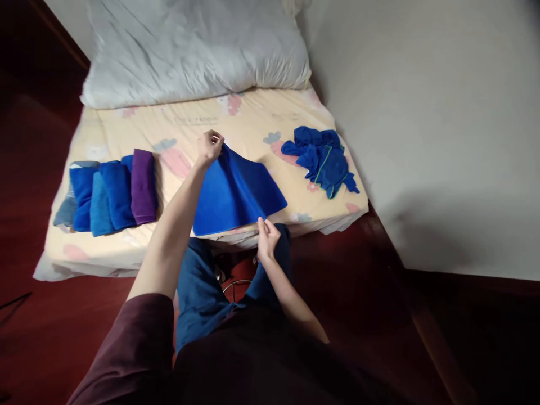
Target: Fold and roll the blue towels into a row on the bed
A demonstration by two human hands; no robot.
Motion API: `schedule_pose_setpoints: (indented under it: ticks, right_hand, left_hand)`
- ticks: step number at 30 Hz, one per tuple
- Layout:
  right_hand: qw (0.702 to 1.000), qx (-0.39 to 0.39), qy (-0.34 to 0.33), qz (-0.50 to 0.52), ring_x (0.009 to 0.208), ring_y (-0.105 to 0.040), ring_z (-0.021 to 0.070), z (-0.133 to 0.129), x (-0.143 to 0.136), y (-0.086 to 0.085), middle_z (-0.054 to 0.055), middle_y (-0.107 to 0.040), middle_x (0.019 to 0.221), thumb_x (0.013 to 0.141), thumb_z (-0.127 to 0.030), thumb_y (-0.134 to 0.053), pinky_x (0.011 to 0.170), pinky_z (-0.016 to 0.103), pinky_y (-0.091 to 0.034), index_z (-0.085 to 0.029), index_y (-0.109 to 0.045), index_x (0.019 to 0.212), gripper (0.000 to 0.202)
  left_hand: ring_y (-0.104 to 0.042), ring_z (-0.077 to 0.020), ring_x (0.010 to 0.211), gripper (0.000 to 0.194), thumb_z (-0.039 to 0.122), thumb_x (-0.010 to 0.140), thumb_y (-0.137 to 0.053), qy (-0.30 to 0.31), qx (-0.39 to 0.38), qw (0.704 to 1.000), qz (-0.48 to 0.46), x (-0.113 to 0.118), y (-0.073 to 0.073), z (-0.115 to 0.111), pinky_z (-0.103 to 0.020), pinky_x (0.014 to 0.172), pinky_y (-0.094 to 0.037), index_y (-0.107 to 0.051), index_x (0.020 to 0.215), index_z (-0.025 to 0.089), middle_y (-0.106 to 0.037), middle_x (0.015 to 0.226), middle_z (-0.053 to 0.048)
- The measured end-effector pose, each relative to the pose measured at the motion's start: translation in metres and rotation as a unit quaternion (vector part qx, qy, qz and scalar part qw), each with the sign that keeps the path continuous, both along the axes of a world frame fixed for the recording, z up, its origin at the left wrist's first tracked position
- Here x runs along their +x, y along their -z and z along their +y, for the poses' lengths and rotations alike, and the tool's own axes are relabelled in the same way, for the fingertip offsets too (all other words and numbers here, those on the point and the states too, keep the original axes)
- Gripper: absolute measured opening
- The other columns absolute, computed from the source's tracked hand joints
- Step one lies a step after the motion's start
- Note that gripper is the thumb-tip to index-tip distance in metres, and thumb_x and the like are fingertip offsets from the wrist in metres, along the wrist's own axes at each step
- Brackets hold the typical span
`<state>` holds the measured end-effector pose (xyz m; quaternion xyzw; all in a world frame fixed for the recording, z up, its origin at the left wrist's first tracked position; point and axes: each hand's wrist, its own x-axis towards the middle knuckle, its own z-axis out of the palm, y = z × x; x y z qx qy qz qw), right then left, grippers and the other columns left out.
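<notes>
Fingers pinching blue cloth, plain, softly creased, partly raised

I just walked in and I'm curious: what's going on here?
A person is holding a blue cloth over the patterned sheet, left hand pinching its raised far side, right hand pinching the near edge. Folded cloths lie in an overlapping row to the left; a crumpled blue heap lies to the right.
</notes>
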<state>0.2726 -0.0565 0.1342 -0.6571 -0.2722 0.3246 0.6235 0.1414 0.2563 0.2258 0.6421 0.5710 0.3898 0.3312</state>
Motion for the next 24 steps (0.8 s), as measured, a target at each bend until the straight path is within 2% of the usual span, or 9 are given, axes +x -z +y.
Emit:
schedule_pose_setpoints:
  ticks: [2, 5, 8, 11, 14, 17, 20, 24]
  right_hand:
    - [0.999, 0.034, 0.017, 0.003, 0.067, -0.057, 0.0136, 0.007, 0.019, -0.017, -0.001, -0.058, 0.066, 0.085, -0.058, -0.066, 0.068, 0.025, -0.051, -0.016, -0.063, 0.074, 0.043]
    - [0.995, 0.098, 0.034, 0.011, 0.078, -0.066, 0.0173, 0.028, 0.055, -0.046, 0.005, -0.070, 0.082, 0.076, -0.059, -0.076, 0.079, 0.031, -0.057, -0.014, -0.066, 0.096, 0.050]
    - [0.987, 0.159, -0.004, -0.029, 0.089, -0.071, 0.0208, 0.056, 0.091, -0.080, 0.009, -0.074, 0.093, 0.072, -0.058, -0.082, 0.087, 0.035, -0.059, -0.016, -0.064, 0.108, 0.059]
    - [0.974, 0.201, -0.056, -0.094, 0.093, -0.073, 0.0223, 0.080, 0.114, -0.120, 0.010, -0.075, 0.095, 0.072, -0.058, -0.083, 0.087, 0.033, -0.060, -0.016, -0.067, 0.101, 0.054]
    - [0.965, 0.218, -0.102, -0.108, 0.093, -0.074, 0.0225, 0.098, 0.122, -0.156, 0.010, -0.076, 0.096, 0.071, -0.059, -0.083, 0.083, 0.032, -0.061, -0.016, -0.070, 0.098, 0.052]
    - [0.961, 0.217, -0.136, -0.105, 0.089, -0.074, 0.0222, 0.109, 0.122, -0.184, 0.010, -0.078, 0.095, 0.070, -0.060, -0.084, 0.077, 0.032, -0.062, -0.016, -0.073, 0.101, 0.055]
    - [0.956, 0.225, -0.146, -0.119, 0.086, -0.074, 0.0214, 0.115, 0.121, -0.200, 0.010, -0.078, 0.093, 0.068, -0.061, -0.085, 0.078, 0.033, -0.062, -0.016, -0.074, 0.097, 0.055]
    - [0.952, 0.238, -0.146, -0.128, 0.088, -0.074, 0.0215, 0.110, 0.122, -0.211, 0.011, -0.079, 0.095, 0.069, -0.059, -0.086, 0.082, 0.033, -0.062, -0.016, -0.074, 0.096, 0.053]
  left_hand:
    - [-0.062, -0.0113, 0.067, 0.014, 0.021, 0.091, -0.056, -0.003, 0.010, 0.998, -0.055, -0.013, -0.025, -0.016, -0.027, 0.075, -0.056, -0.063, 0.099, 0.012, -0.065, 0.080, -0.004]
    - [-0.060, -0.0104, 0.061, 0.016, 0.029, 0.089, -0.065, -0.022, 0.026, 0.990, -0.134, -0.039, -0.052, -0.042, -0.026, 0.069, -0.055, -0.063, 0.093, 0.013, -0.062, 0.073, -0.001]
    - [-0.060, -0.0117, 0.063, 0.026, 0.037, 0.083, -0.073, -0.040, 0.053, 0.980, -0.186, -0.072, -0.068, -0.067, -0.025, 0.066, -0.052, -0.065, 0.089, 0.014, -0.063, 0.070, -0.001]
    - [-0.062, -0.0130, 0.071, 0.036, 0.044, 0.074, -0.081, -0.040, 0.082, 0.974, -0.208, -0.103, -0.080, -0.090, -0.024, 0.067, -0.049, -0.068, 0.090, 0.014, -0.067, 0.075, -0.003]
    - [-0.063, -0.0140, 0.076, 0.048, 0.051, 0.066, -0.086, -0.040, 0.097, 0.971, -0.217, -0.125, -0.093, -0.109, -0.024, 0.068, -0.047, -0.070, 0.092, 0.014, -0.071, 0.083, -0.006]
    - [-0.064, -0.0146, 0.078, 0.053, 0.055, 0.062, -0.088, -0.036, 0.112, 0.969, -0.219, -0.134, -0.107, -0.126, -0.024, 0.068, -0.047, -0.071, 0.092, 0.014, -0.073, 0.088, -0.007]
    - [-0.064, -0.0138, 0.078, 0.053, 0.057, 0.064, -0.087, -0.039, 0.123, 0.968, -0.215, -0.137, -0.122, -0.139, -0.024, 0.070, -0.048, -0.070, 0.091, 0.015, -0.072, 0.087, -0.006]
    - [-0.061, -0.0117, 0.070, 0.049, 0.057, 0.067, -0.085, -0.045, 0.100, 0.972, -0.209, -0.138, -0.139, -0.151, -0.023, 0.065, -0.046, -0.069, 0.089, 0.016, -0.069, 0.079, -0.003]
